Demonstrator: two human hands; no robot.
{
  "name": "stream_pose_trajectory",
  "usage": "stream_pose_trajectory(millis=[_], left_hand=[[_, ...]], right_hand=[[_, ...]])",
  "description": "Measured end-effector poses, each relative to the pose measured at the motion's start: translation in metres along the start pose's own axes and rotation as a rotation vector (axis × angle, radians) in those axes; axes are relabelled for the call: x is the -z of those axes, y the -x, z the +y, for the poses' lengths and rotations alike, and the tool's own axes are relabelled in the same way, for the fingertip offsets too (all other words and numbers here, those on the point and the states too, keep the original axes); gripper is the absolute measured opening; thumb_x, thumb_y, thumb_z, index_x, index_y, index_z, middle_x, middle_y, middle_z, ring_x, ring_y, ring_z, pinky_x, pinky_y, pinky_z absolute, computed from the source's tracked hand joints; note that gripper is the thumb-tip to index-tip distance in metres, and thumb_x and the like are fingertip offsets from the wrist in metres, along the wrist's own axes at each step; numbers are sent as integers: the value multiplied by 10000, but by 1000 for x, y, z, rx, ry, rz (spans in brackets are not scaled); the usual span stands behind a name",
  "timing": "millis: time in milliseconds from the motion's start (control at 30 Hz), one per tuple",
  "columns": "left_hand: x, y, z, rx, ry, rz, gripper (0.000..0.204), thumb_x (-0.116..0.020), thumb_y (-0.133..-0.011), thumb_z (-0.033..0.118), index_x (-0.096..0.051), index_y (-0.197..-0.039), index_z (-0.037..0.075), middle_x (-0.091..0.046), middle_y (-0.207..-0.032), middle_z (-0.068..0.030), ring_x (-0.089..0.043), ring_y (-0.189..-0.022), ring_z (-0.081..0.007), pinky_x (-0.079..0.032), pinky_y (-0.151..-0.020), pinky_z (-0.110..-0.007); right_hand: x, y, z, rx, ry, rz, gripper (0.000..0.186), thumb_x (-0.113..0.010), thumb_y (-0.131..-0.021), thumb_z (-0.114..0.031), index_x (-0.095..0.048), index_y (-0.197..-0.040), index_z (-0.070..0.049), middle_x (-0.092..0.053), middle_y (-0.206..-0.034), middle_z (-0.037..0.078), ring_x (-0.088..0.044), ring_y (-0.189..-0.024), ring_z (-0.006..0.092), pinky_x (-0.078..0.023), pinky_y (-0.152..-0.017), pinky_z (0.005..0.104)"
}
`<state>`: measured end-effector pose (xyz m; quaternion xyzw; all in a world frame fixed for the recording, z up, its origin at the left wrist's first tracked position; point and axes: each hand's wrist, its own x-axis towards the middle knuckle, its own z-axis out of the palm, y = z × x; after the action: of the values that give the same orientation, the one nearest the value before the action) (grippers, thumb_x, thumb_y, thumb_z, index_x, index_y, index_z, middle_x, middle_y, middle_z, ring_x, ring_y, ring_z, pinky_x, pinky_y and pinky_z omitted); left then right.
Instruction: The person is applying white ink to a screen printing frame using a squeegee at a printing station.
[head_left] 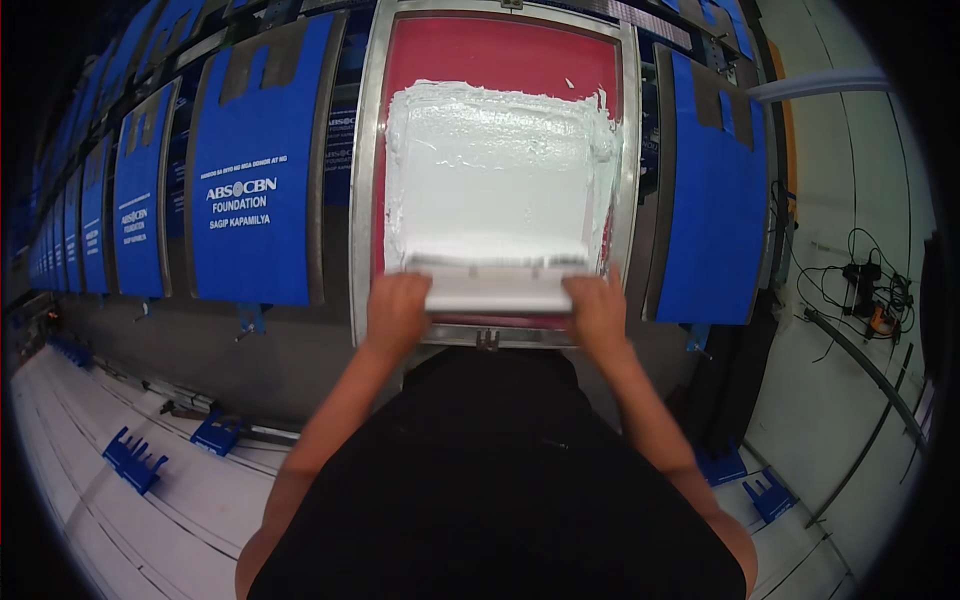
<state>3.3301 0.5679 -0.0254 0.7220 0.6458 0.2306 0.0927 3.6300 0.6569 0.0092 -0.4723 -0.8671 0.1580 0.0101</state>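
Note:
My left hand (398, 310) and my right hand (597, 310) grip the two ends of a wide, pale squeegee (497, 290), blurred by motion, held crosswise near the lower end of a metal-framed printing screen (368, 150). The screen's red surface (500, 48) shows along the top and edges. A thick patch of white ink (492, 170) covers most of its middle, with ridged, uneven borders above and at the sides. The squeegee lies at the lower edge of this white patch. My fingers are closed round it on both sides.
Blue printed fabric panels (255, 150) on boards line the rail to the left; another (715, 190) sits at the right. Blue plastic pieces (133, 458) lie on the pale floor (110, 520). Cables and a power strip (860, 280) lie along the right side.

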Motion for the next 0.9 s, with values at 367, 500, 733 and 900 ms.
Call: stream_pose_trajectory(millis=[367, 500, 733, 900], left_hand=[[30, -178, -60, 174, -65, -184, 336, -770, -719, 330, -714, -971, 115, -691, -878, -160, -666, -819, -334, -530, -720, -430], [34, -39, -13, 6, 15, -187, 314, -650, -608, -33, -683, -907, 55, -659, -809, -125, -610, -786, -339, -477, -757, -451], [7, -128, -42, 80, -54, -173, 249, -685, -607, 27, -702, -847, 92, -665, -764, -151, -636, -743, -344, -510, -705, -443], [26, -232, -69, 157, -154, -278, 323, -741, -747, 338, -710, -967, 104, -692, -895, -162, -665, -853, -344, -529, -752, -442]], right_hand=[[76, -168, 33, -27, 197, -110, 336, -625, -685, -126, -687, -1015, -144, -700, -881, 110, -675, -862, 278, -437, -949, 438], [45, -31, 0, -13, 8, -161, 432, -625, -613, 4, -676, -1030, -99, -684, -953, 116, -619, -979, 287, -288, -1104, 525], [-5, -103, 49, 37, 90, 163, 295, -623, -683, -52, -674, -962, -132, -686, -885, 99, -650, -894, 277, -310, -1070, 546], [58, -212, 68, 48, 193, 27, 355, -617, -666, -133, -692, -1014, -150, -695, -885, 125, -672, -830, 312, -539, -740, 413]])
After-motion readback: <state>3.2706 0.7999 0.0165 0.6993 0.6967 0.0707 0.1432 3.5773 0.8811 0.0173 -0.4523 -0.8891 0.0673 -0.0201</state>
